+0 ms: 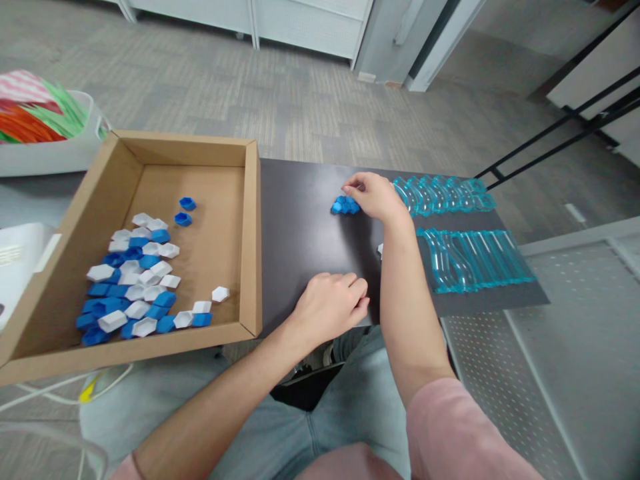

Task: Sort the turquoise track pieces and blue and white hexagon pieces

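Observation:
My right hand [373,193] reaches over the dark table [300,227], its thumb and fingertips pinched at the upper edge of a small cluster of blue hexagonal pieces [345,205]. The fingers partly cover what they grip, which looks like one of these pieces. Nearer to me, my left hand [334,303] rests at the table's front edge with its fingers curled in; its palm is hidden. A white piece [381,249] peeks out from behind my right forearm. To the left, an open cardboard box [253,233] holds many loose blue and white hexagonal pieces [145,280].
Two rows of clear teal plastic items lie on the right of the table: a far row [440,195] and a near row [475,260]. A white bin [65,150] with colourful strips stands behind the box. White cables [55,393] hang at lower left.

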A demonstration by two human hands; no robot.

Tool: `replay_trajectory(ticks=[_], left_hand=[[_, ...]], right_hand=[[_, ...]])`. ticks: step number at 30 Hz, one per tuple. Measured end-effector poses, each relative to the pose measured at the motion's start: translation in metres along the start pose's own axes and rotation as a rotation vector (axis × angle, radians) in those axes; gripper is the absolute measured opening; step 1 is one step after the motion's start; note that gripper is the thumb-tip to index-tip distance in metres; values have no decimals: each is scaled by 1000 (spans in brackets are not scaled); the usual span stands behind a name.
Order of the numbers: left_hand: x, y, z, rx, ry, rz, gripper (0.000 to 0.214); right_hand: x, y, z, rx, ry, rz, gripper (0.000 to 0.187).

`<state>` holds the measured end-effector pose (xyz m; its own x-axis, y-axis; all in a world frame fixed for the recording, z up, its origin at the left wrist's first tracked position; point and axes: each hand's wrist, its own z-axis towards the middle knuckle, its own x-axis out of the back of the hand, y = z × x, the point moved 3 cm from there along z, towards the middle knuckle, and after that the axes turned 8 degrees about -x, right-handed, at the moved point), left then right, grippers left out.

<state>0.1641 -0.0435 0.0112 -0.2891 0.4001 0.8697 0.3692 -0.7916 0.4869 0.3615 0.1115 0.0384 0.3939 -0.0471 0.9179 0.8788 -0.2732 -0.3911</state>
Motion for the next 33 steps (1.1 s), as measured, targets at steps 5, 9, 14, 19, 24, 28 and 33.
replay_trajectory(ticks=[5, 9, 14, 19, 24, 28, 33], left_hand=[[0, -1, 0, -16, -11, 26, 19], [-2, -2, 1, -29, -6, 29, 20], [-5, -1, 3, -78, 69, 3, 23], [-4, -4, 4, -63, 68, -51, 32], [-6, -8, 1, -90, 139, -184, 57], [-23, -16, 3, -42, 221, -257, 70], [-54, -27, 8, 21, 129, -300, 74]], right_hand=[[5, -6, 0, 61, 127, 47, 27], [8, -22, -6, 188, 207, 88, 36], [-2, -62, -32, 378, 133, 124, 37], [-13, -125, -59, 591, 18, 168, 33], [-47, -214, -67, 924, -182, -58, 27], [-86, -265, -62, 979, -207, -274, 32], [-106, -282, -60, 921, -196, -400, 27]])
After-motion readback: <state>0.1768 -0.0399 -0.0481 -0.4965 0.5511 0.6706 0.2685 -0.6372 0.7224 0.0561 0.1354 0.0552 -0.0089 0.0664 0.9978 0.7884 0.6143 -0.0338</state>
